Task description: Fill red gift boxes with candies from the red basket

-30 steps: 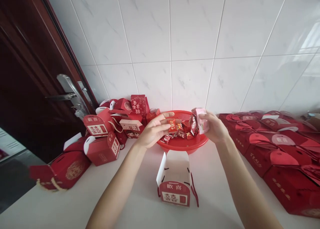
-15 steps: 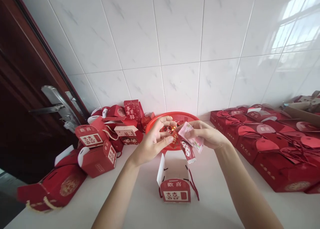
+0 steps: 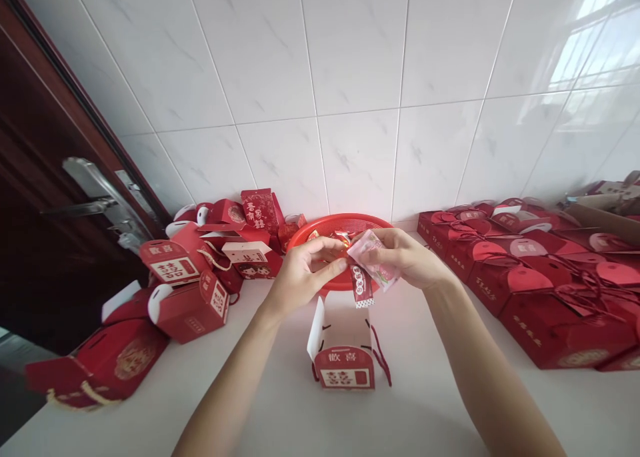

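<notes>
In my right hand (image 3: 407, 257) are a pink candy packet (image 3: 373, 260) and a narrow dark red packet (image 3: 361, 285) with white lettering, pinched between thumb and fingers. My left hand (image 3: 310, 270) is closed at the fingertips on a small red-wrapped candy, mostly hidden by the fingers. Both hands meet over the front of a red plastic basket (image 3: 367, 224), which holds shiny wrapped candies (image 3: 344, 237). Just below them stands an open red gift box (image 3: 343, 370), white inside, with a dark red cord at its side.
Several red boxes (image 3: 193, 304) lie piled on the left, some with flaps up and rope handles. Rows of closed, cord-tied red boxes (image 3: 520, 290) fill the right side. A tiled wall (image 3: 280, 57) rises behind, and a dark door (image 3: 45, 244) with a metal handle is at left.
My hands have drawn closer together, and the dark red packet hangs more upright beneath the pink one. The whole scene has shifted slightly up and left in view.
</notes>
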The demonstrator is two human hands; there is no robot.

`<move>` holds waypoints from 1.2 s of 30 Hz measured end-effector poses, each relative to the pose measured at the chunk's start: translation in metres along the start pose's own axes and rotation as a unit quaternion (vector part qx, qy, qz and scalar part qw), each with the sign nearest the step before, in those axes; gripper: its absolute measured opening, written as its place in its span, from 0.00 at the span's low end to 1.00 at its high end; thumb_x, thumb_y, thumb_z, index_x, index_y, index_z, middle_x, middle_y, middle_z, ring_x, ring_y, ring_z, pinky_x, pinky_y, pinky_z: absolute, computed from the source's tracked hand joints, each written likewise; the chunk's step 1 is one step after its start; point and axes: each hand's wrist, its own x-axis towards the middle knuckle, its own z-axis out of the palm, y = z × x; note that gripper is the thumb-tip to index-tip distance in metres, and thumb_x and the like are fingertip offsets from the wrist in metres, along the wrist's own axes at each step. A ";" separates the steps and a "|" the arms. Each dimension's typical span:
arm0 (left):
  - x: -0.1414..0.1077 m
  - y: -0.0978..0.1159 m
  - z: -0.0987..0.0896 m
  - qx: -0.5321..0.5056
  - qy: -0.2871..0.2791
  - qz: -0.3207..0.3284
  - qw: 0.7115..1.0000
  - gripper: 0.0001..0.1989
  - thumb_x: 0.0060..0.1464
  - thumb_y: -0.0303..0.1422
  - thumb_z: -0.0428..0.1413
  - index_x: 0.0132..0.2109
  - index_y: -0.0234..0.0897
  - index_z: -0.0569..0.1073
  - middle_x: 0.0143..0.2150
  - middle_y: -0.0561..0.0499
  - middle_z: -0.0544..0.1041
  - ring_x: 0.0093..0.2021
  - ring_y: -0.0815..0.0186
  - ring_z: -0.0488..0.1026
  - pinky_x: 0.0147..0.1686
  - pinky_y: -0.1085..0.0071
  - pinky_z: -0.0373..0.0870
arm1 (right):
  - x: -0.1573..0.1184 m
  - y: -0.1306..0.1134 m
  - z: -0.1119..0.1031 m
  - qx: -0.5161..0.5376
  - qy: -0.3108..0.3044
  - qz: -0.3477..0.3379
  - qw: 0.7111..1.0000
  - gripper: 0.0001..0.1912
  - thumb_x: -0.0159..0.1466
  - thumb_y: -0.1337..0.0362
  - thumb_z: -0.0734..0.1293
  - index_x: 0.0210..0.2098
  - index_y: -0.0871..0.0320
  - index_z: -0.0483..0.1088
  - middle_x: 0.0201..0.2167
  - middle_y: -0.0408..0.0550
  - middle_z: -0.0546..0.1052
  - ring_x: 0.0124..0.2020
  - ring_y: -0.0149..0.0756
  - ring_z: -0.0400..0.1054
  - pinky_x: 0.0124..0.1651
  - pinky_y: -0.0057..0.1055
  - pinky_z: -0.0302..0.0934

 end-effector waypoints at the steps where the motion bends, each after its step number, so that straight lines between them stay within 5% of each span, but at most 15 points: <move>1: 0.000 -0.001 0.001 0.004 0.008 0.004 1.000 0.13 0.56 0.39 0.63 0.46 0.37 0.79 0.45 0.46 0.81 0.45 0.58 0.78 0.48 0.63 0.75 | 0.000 -0.001 0.000 0.005 0.005 -0.001 1.000 0.11 0.54 0.60 0.74 0.32 0.61 0.76 0.24 0.42 0.73 0.24 0.27 0.63 0.25 0.23 0.54; 8: 0.000 -0.008 0.003 0.044 0.054 0.022 0.997 0.14 0.60 0.40 0.60 0.47 0.37 0.81 0.47 0.45 0.82 0.49 0.55 0.77 0.53 0.60 0.72 | 0.002 -0.003 0.002 0.027 0.039 0.005 0.999 0.12 0.51 0.60 0.75 0.30 0.62 0.76 0.22 0.42 0.73 0.21 0.26 0.62 0.23 0.23 0.52; 18: -0.002 0.000 0.006 0.087 0.102 0.104 0.986 0.08 0.60 0.37 0.59 0.45 0.41 0.79 0.45 0.47 0.79 0.50 0.58 0.74 0.52 0.64 0.70 | -0.001 -0.010 0.001 0.110 0.004 0.033 0.993 0.10 0.48 0.63 0.75 0.29 0.60 0.75 0.21 0.42 0.75 0.20 0.27 0.65 0.24 0.23 0.57; 24: -0.004 0.001 0.011 -0.027 0.025 0.025 0.999 0.11 0.63 0.40 0.56 0.49 0.41 0.73 0.44 0.48 0.78 0.37 0.63 0.77 0.39 0.67 0.75 | 0.002 -0.003 0.002 0.147 0.021 0.025 0.989 0.11 0.48 0.61 0.75 0.29 0.60 0.76 0.21 0.42 0.75 0.20 0.28 0.64 0.24 0.24 0.58; 36: -0.003 -0.003 0.012 -0.046 0.110 0.113 0.986 0.09 0.52 0.38 0.67 0.41 0.46 0.83 0.44 0.47 0.78 0.48 0.56 0.75 0.46 0.59 0.76 | 0.003 -0.005 0.010 0.144 0.039 0.053 0.987 0.12 0.41 0.58 0.75 0.21 0.57 0.71 0.16 0.40 0.68 0.17 0.28 0.56 0.23 0.27 0.58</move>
